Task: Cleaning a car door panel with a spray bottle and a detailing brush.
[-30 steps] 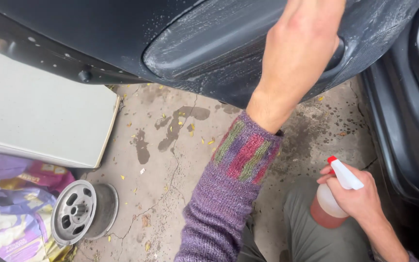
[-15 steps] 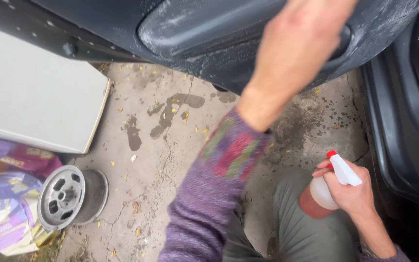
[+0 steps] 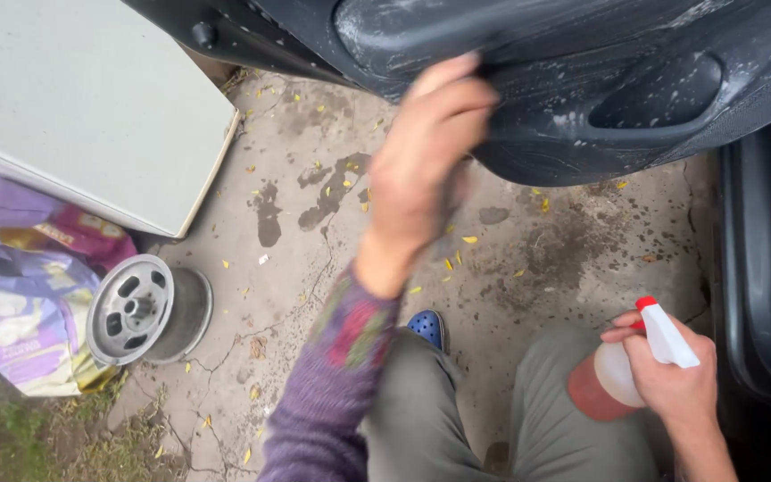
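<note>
Left hand [image 3: 426,165] blurred at frame centre, fingers curled against wet door panel [image 3: 582,80], grip unclear. Right hand [image 3: 671,375] clutching spray bottle [image 3: 622,370], lower right.

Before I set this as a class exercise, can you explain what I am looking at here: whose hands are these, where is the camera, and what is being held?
There is no machine: a person works with two bare hands, and the one picture comes from a camera worn on the head, looking down. The left hand, blurred, is raised against the dark, soapy-looking car door panel; I cannot tell whether its fingers hold anything. The right hand grips a spray bottle with a white and red nozzle, down by the person's knee. Below is cracked concrete ground with wet patches and small yellow leaves. On it stand a metal wheel rim, a pale flat board and a colourful bag. A blue shoe peeks out.
</note>
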